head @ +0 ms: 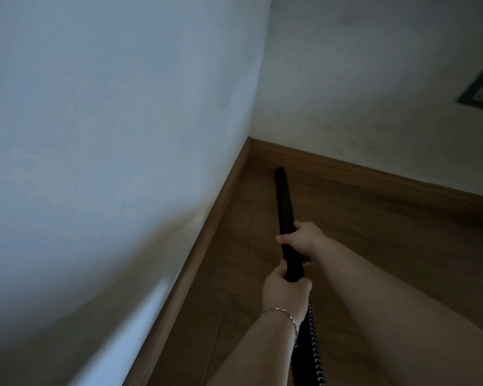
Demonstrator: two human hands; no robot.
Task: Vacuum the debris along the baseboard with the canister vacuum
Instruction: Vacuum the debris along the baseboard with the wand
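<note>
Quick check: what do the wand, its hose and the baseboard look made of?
The wand is probably hard plastic: matte black, smooth, rigid, no glint. The hose is likely flexible plastic: black, ribbed, pale highlights on its ridges. The baseboard looks like wood or wood-look laminate: brown, satin, moulded top edge; dim light leaves it open.

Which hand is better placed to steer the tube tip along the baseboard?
Likely right: the right hand grips the tube farther forward, nearer its tip; the left hand holds the rear end.
</note>
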